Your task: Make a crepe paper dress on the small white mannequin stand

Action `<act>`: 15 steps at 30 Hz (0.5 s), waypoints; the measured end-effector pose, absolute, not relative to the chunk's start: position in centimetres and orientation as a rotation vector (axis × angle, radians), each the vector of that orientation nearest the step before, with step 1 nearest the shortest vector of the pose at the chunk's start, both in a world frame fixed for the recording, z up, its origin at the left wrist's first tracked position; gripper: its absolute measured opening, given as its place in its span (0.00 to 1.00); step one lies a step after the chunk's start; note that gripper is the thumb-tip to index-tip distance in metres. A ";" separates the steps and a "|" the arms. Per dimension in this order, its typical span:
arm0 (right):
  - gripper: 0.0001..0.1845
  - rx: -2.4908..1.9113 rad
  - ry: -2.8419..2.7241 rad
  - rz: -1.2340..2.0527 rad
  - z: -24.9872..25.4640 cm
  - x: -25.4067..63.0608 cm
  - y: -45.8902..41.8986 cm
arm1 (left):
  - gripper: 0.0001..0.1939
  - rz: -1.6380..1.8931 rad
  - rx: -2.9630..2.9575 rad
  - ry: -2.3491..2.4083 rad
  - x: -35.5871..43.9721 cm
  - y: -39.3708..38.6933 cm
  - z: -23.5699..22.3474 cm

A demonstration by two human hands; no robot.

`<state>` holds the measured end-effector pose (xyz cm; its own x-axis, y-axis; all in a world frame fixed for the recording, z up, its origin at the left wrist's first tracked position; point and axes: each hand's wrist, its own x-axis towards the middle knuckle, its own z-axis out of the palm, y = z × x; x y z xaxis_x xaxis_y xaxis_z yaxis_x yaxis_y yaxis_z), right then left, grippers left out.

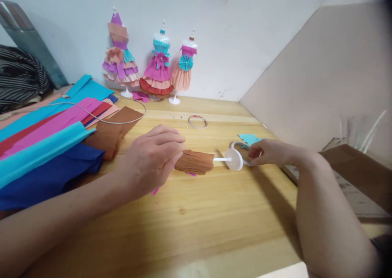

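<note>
A small dress-form mannequin lies on its side, its brown crepe-paper skirt (196, 162) toward the middle and its white round base (234, 159) to the right. My left hand (154, 161) is closed around the upper part, which it hides; bits of magenta paper peek out below. My right hand (263, 152) pinches the edge of a pale ring that looks like a tape roll (234, 144), just right of the base. The base partly covers this ring. Behind it lies a turquoise paper scrap (249, 139).
Crepe-paper sheets, including a blue one (61, 170) and a brown one (125, 118), cover the left, crossed by a grey cable (119, 123). Several dressed mannequins, one in magenta (157, 67), stand by the wall. Another ring (197, 122) lies mid-table; a cardboard box (358, 176) stands right.
</note>
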<state>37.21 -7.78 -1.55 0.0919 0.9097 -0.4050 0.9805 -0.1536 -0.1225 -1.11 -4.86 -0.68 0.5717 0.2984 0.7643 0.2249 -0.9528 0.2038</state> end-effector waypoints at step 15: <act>0.10 2.120 2.020 -0.713 -0.8 36.0 -7.5 | 0.07 1.266 2.535 0.414 -1.2 -6.6 0.8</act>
